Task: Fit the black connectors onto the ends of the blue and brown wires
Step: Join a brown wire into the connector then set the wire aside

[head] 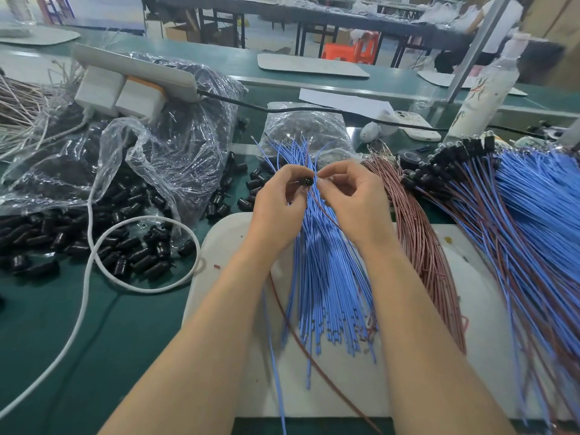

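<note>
- Our left hand (279, 199) is pinching one small black plastic connector (306, 181) between thumb and fingertips, held up over the wire piles.
- Our right hand (351, 196) has its fingers curled, pinching a thin wire end (316, 197) right up against that connector. Honestly, we can't tell whether it's blue or brown.
- Under both hands a loose bundle of blue insulated wires (326, 277) fans across a white flat board (219, 277), with a bundle of brown insulated wires (420, 233) just beside it on the right.
- Far right there's a heap of blue and brown wires with black connectors already on their ends (470, 158).
- To the left, a big crumpled clear plastic bag (175, 146) lies open and is stuffed with black connectors. Plenty more loose black connectors (131, 249) have spilled out onto the green table top (62, 340).
- Behind the blue wires sits a smaller clear plastic bag (309, 130), also full of dark parts.
- A white cable (88, 277) loops around the spilled connectors.
</note>
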Demonstrator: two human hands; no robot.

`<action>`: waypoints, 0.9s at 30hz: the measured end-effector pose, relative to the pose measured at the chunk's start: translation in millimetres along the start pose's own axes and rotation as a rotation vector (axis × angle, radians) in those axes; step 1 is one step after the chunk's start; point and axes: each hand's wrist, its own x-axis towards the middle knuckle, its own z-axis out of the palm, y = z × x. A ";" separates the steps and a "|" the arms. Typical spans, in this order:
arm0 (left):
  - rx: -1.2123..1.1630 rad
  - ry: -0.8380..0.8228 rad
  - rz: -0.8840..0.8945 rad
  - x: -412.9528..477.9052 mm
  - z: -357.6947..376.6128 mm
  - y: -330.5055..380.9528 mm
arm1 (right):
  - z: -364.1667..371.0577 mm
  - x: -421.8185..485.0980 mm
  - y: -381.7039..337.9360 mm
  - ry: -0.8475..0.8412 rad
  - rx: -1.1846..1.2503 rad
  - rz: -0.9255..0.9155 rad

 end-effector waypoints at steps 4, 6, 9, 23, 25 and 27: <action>0.029 -0.005 0.010 -0.6 0.1 0.6 | -0.4 -0.1 -0.7 -0.001 0.018 0.012; 0.054 -0.010 0.013 -0.6 0.0 0.7 | 0.9 -1.0 -0.7 -0.007 -0.024 -0.004; 0.142 -0.011 0.051 -3.0 1.6 1.2 | 3.4 -3.2 0.8 -0.015 -0.124 -0.027; 0.498 0.075 0.123 -6.7 4.2 -0.2 | 8.3 -6.5 -3.3 0.061 -0.151 -0.066; 0.488 0.080 0.107 -6.4 4.0 -0.4 | 8.2 -6.7 -3.8 0.043 -0.133 -0.060; 0.469 0.100 0.089 -5.6 3.5 -2.2 | 7.8 -7.2 -4.3 0.004 -0.107 -0.049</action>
